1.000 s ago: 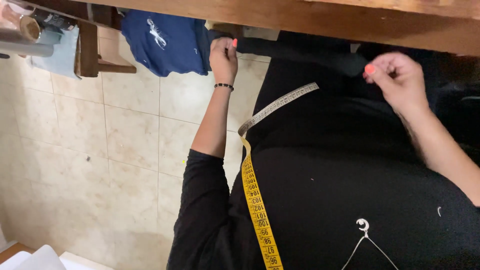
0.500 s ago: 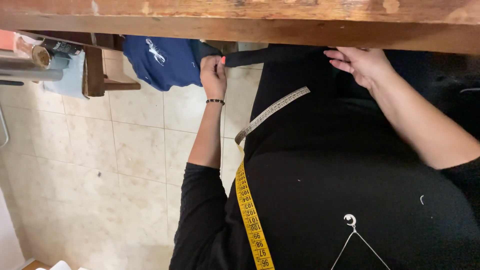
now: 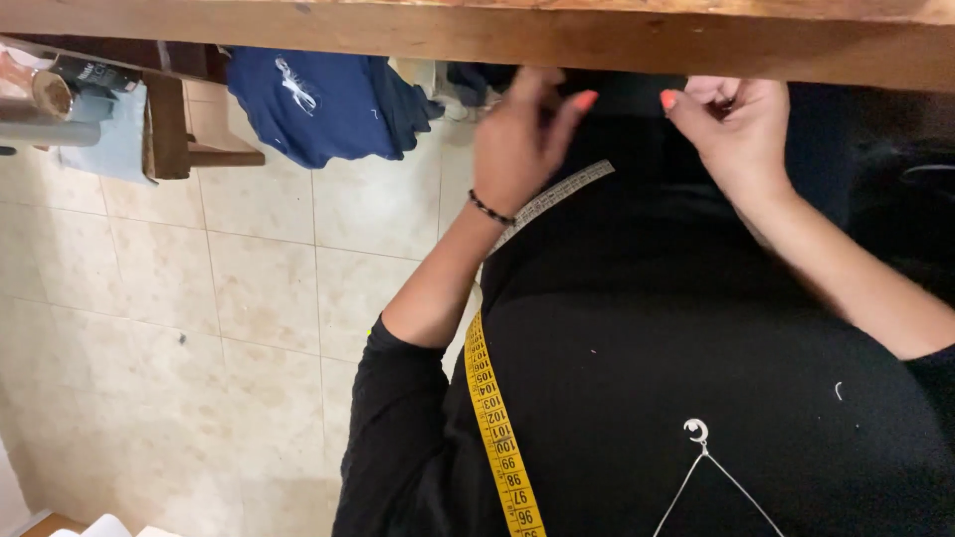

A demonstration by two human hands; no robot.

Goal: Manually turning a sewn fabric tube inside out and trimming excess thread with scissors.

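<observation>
Under the wooden counter edge at top centre, the left hand and right hand pinch dark fabric between them, each grip narrow, a yellow tape measure draped below them.

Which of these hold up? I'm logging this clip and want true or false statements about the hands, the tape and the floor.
1. A yellow measuring tape hangs down the person's front. True.
2. The left hand wears a beaded bracelet at the wrist. True.
3. The right hand grips a pair of scissors. False: no scissors show; its fingers are up by the wooden table edge.
4. The floor is dark carpet. False: it is pale tiled floor.
5. A blue garment lies under the table. True.
</observation>
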